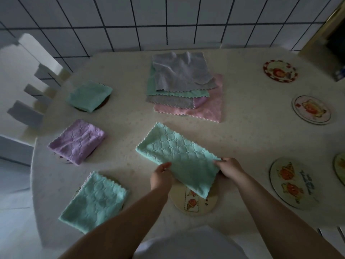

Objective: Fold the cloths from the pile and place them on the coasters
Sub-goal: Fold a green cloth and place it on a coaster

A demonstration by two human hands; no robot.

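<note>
Mid-fold on a green cloth [175,156], already halved into a long strip lying aslant on the table [242,128], far end flat, near end lifted. Left hand [161,177] pinching the near-left corner, right hand [230,168] pinching the near-right corner, both clenched on the cloth's edge, with the raised end hanging over a bare coaster [194,204] just below. Three folded cloths already set down on the left: a green one far back [89,96], a purple one [78,141] in the middle, another green one [95,200] nearest, each covering most of its coaster. Pile [184,85] at the table's far middle, several cloths deep, grey on top, pink at the bottom. Bare coasters waiting on the right: one far [280,71], one nearer [310,110], one large near [291,184]. Next, most likely: near end carried over the far end to make a square, corners kept matched, then the square laid centred on the coaster beneath. Risk of a skewed fold, given the strip's slant.
</note>
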